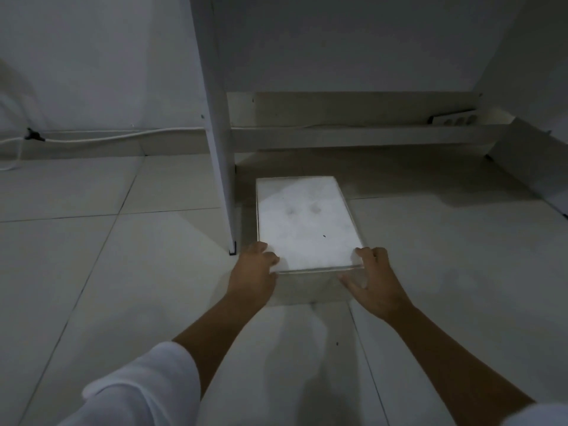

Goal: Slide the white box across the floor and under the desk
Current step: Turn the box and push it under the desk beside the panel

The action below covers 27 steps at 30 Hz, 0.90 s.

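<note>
The white box (pixel 307 222) lies flat on the tiled floor, its far end in the shadow under the white desk and its left side close to the desk's side panel (pixel 219 124). My left hand (pixel 253 273) grips the box's near left corner, fingers curled over the top edge. My right hand (pixel 373 279) holds the near right corner, fingers on the top edge and thumb against the front face. The lid shows a few dark smudges.
A low back rail (pixel 353 135) spans the desk's rear with a power strip (pixel 455 119) on it. The desk's right panel (pixel 528 167) bounds the opening. A white cable (pixel 101 138) runs along the wall at left. Pale floor tiles (pixel 92 256) extend around.
</note>
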Available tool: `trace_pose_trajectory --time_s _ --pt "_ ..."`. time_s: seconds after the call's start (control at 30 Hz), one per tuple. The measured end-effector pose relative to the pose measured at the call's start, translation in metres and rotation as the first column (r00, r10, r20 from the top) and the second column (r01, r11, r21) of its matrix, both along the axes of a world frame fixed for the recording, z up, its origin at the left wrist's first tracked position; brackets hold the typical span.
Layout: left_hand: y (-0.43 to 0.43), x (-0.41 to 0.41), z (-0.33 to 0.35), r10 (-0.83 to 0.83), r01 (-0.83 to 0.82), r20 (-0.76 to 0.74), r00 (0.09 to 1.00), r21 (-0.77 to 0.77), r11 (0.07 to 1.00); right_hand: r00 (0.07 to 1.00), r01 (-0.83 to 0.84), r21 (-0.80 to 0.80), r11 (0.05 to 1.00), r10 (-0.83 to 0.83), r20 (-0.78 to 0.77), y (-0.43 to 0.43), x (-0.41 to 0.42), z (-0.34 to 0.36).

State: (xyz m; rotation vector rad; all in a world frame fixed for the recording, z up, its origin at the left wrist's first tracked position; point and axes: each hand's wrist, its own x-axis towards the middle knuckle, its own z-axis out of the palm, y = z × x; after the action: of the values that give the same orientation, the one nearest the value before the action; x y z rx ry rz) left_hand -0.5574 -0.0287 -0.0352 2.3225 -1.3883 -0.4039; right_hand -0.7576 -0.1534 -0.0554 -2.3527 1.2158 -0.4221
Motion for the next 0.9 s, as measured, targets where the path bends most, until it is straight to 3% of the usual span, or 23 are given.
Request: trace_pose_trajectory --time_s 0.13,0.4,0.9 --pt "0.005 0.003 -0.008 -0.08 0.087 0.152 0.985 -0.038 0.996 1.0 -0.028 -0.045 0.999 0.028 0.006 0.002 0.025 -0.005" --pt "-0.007 0.017 -0.026 -0.273 0.221 0.209 0.939 0.241 0.945 0.995 0.073 -0.004 0.997 -0.073 0.067 -0.038 0.082 -0.01" --pt "-0.052 0.071 -0.037 -0.226 0.157 0.292 0.929 0.241 0.958 0.992 0.126 -0.1 0.987 -0.122 0.044 -0.072 0.155 -0.038"
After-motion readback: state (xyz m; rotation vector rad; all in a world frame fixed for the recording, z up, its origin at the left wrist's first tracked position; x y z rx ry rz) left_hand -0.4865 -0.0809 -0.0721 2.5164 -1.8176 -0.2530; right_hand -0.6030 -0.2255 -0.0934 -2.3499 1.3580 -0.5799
